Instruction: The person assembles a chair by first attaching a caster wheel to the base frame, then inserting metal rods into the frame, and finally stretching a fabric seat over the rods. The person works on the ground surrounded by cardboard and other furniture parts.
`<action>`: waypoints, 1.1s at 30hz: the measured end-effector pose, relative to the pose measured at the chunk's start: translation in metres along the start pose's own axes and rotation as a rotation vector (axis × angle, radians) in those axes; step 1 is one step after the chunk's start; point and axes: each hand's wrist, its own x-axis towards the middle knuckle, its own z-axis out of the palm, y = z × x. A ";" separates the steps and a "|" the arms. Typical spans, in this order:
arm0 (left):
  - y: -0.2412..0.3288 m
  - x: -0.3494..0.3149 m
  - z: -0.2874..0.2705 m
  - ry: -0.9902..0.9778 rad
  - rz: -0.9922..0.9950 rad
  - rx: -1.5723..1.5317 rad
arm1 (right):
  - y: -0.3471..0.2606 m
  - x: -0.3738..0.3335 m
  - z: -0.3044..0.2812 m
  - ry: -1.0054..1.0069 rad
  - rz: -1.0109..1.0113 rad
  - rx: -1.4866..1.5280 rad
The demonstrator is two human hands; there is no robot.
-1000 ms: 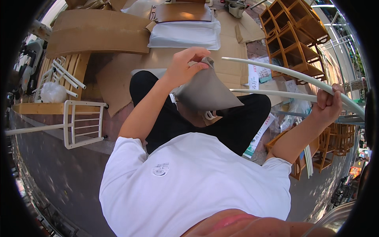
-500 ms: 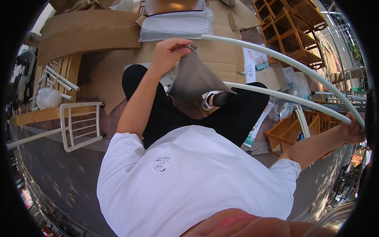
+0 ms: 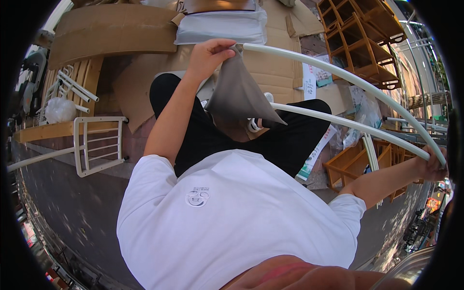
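The left hand (image 3: 209,54) has climbed from the middle of the frame toward the upper centre, carrying the grey cloth (image 3: 238,94) along the upper white tube (image 3: 348,79) to its far end (a second ago the cloth hung lower and nearer the lap). The right hand (image 3: 431,164) has slid outward to the right edge of the frame, its arm now stretched almost straight, its grip at the tube's near end. Both tubes now sweep longer across the right half.
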 end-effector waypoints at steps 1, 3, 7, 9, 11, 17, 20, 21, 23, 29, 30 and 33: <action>0.002 0.001 0.001 -0.004 -0.006 -0.010 | 0.000 0.000 0.001 0.004 0.004 0.009; 0.006 0.001 0.003 -0.012 -0.017 -0.029 | 0.001 0.001 0.003 0.004 0.012 0.021; 0.013 0.001 0.005 -0.010 0.009 0.050 | 0.003 0.002 0.005 -0.011 0.014 0.020; 0.012 0.002 0.004 -0.009 0.023 0.089 | 0.003 0.002 0.007 -0.024 0.010 0.016; 0.015 0.003 0.008 -0.003 0.045 0.153 | 0.002 0.001 0.009 -0.041 0.017 0.010; 0.033 0.002 0.020 0.033 0.149 0.419 | 0.006 -0.002 0.028 -0.096 0.031 -0.075; 0.033 0.003 0.024 0.037 0.184 0.525 | 0.003 -0.005 0.036 -0.159 0.044 -0.094; 0.032 0.003 0.024 0.038 0.191 0.547 | 0.002 -0.006 0.039 -0.181 0.046 -0.095; 0.031 0.004 0.027 0.038 0.220 0.528 | 0.003 -0.008 0.042 -0.217 0.028 -0.097; 0.030 0.006 0.028 -0.062 0.226 0.477 | -0.003 -0.009 0.039 -0.259 0.043 -0.046; 0.030 0.006 0.028 -0.090 0.222 0.447 | -0.003 -0.007 0.035 -0.271 0.049 -0.039; 0.024 0.005 0.024 -0.167 0.178 0.301 | -0.007 -0.006 0.023 -0.255 0.071 -0.026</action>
